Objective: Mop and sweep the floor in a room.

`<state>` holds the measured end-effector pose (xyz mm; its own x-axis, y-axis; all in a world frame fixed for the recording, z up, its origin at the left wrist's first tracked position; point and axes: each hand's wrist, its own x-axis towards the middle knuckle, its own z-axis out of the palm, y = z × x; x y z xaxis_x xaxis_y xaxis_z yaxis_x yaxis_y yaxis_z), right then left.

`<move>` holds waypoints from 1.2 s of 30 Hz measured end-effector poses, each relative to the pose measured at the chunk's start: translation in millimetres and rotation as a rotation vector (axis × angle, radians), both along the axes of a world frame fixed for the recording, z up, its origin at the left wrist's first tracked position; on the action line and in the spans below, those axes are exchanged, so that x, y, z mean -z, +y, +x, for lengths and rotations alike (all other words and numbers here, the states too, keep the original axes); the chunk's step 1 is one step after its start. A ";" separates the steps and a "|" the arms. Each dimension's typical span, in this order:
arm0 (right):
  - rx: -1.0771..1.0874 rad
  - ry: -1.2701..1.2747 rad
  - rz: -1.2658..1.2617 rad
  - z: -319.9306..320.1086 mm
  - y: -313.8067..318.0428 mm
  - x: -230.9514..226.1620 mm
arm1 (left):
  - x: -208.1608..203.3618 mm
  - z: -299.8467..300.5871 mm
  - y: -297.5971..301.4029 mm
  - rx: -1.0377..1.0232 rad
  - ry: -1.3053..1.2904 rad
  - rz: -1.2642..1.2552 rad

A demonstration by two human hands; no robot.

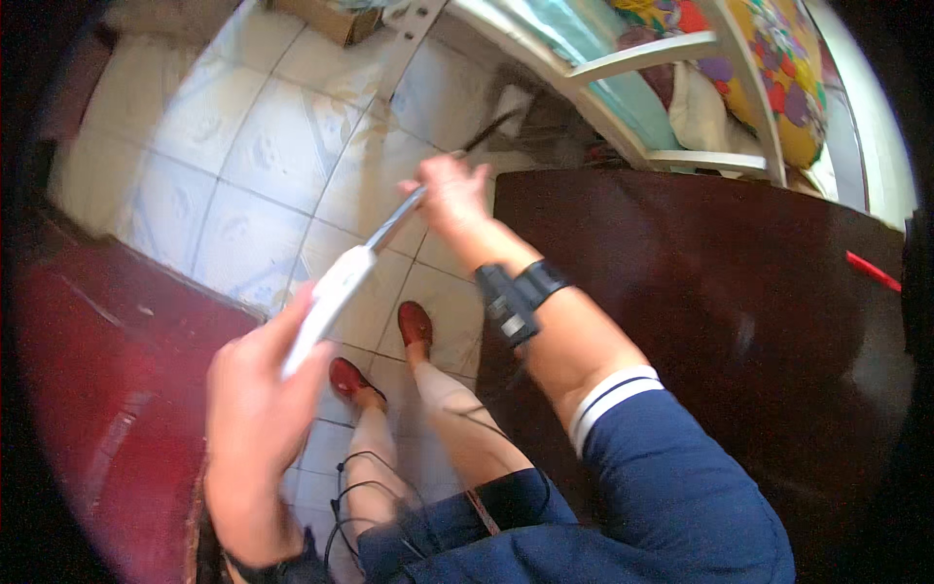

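My left hand [263,409] is closed around the white handle [329,302] of a long, slim rod-like tool. A grey metal shaft [394,224] runs from the handle up and to the right. Farther along, my right hand [449,195] appears to grip the shaft, though motion blurs its fingers. Beyond that hand a thin dark length [494,128] continues in nearly the same line, and its end is hard to make out. The tool is held slantwise above the tiled floor.
A dark brown tabletop [681,409] lies on my right, with a red pen-like stick [874,272] on it. A red surface [117,380] is on my left. A white frame [671,49] with colourful cloth [778,78] stands behind the table. A cardboard box [341,21] sits on the tiled floor [263,185].
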<state>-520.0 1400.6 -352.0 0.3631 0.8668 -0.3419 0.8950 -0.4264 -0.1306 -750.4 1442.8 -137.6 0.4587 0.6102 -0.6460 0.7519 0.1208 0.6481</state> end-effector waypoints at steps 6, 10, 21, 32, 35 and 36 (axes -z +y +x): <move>0.051 0.257 0.205 -85.9 51.7 -73.7 | -103.2 -33.2 28.0 -0.129 0.143 0.229; 0.055 0.294 0.093 -36.9 62.2 -103.8 | -115.9 6.0 50.9 -0.027 0.074 0.206; 0.409 0.258 -0.109 161.1 -11.1 -23.7 | 11.1 181.2 88.1 0.480 -0.041 0.107; 0.187 0.143 0.120 45.0 82.7 -24.0 | -73.9 83.1 143.1 0.374 0.065 0.286; 0.124 0.172 0.210 -5.8 117.2 -58.0 | -115.1 54.9 164.3 0.391 0.137 0.276; 0.119 0.249 0.351 -15.7 117.1 -61.7 | -128.2 47.9 165.2 0.400 0.108 0.317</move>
<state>-535.7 1517.7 -290.3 0.4111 0.9032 -0.1236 0.7656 -0.4157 -0.4909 -702.5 1608.1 -9.4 0.6368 0.5743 -0.5145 0.7639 -0.3792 0.5222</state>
